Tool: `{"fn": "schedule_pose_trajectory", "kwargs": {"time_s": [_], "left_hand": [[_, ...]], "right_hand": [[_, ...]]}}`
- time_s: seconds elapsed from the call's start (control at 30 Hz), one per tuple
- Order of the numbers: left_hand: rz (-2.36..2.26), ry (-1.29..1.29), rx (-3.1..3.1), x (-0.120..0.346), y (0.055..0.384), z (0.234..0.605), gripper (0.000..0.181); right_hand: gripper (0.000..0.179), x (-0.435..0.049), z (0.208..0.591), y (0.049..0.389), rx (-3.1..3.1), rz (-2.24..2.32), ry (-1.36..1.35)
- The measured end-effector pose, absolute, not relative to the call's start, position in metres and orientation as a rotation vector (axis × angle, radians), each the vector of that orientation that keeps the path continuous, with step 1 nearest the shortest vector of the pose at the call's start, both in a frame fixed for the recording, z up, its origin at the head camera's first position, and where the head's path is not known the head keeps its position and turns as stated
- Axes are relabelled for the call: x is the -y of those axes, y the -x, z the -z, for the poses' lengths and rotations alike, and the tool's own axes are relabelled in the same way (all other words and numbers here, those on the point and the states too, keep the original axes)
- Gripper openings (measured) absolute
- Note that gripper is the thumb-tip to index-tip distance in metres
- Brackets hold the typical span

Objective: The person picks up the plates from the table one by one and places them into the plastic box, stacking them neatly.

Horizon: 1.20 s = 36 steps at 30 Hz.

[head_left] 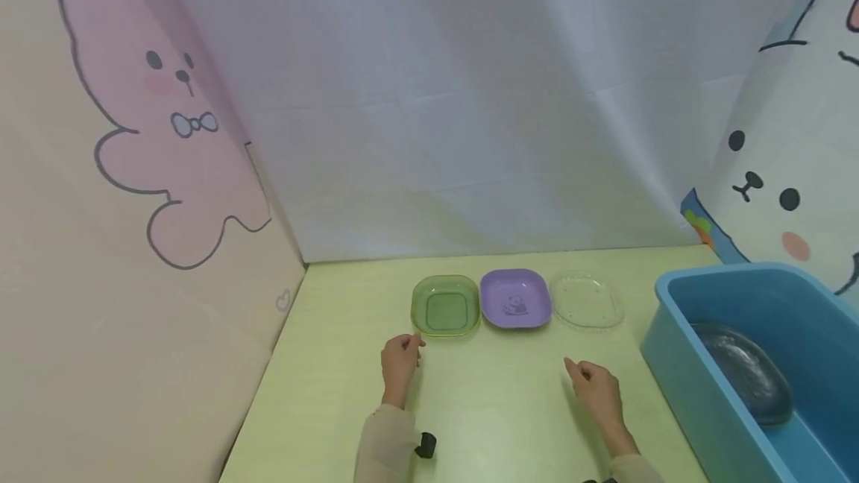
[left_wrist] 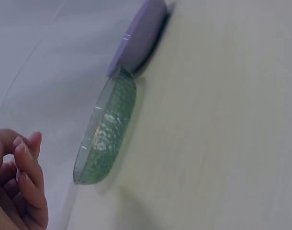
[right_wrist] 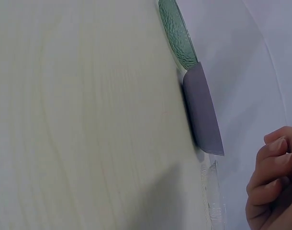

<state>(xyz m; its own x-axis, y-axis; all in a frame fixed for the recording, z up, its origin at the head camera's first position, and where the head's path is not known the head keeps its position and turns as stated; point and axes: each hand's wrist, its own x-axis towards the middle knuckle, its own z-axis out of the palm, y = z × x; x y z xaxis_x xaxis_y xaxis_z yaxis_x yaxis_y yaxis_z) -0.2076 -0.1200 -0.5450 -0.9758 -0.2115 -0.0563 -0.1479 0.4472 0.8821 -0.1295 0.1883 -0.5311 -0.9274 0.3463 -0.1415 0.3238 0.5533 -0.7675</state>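
Three shallow dishes stand in a row towards the back of the table: a green see-through dish (head_left: 446, 307), a purple dish (head_left: 515, 300) with an animal print, and a clear dish (head_left: 587, 301). My left hand (head_left: 401, 361) is just in front of the green dish, its fingers loosely curled around nothing. Farther right, my right hand (head_left: 597, 392) hovers in front of the clear dish, also loosely curled and holding nothing. In the left wrist view the left fingers (left_wrist: 31, 177) appear beside the green dish (left_wrist: 107, 134). The right wrist view has the right fingers (right_wrist: 268, 177) near the clear dish (right_wrist: 213, 199).
On the right stands a deep blue tub (head_left: 698, 386) with a dark, glossy rounded object (head_left: 741, 371) inside. A white sheet (head_left: 456, 110) hangs behind the table, and a wall with a pink rabbit drawing (head_left: 168, 110) borders its left side.
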Motion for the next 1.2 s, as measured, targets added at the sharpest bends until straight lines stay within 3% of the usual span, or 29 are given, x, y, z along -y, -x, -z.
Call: {"fn": "schedule_pose_trajectory", "kwargs": {"time_s": [0.23, 0.5, 1.2], "left_hand": [[1.845, -0.501, 2.652, 0.113, 0.235, 0.548, 0.042], [2.176, -0.628, 2.631, 0.107, 0.242, 0.573, 0.051], [2.277, -0.7, 2.393, 0.094, 0.242, 0.577, 0.028]], "right_hand": [[0.04, -0.187, 0.533, 0.125, 2.714, -1.368, 0.64], [0.043, -0.19, 0.539, 0.12, 2.677, -1.347, 0.659], [0.042, -0.193, 0.548, 0.115, 2.588, -1.409, 0.768]]}}
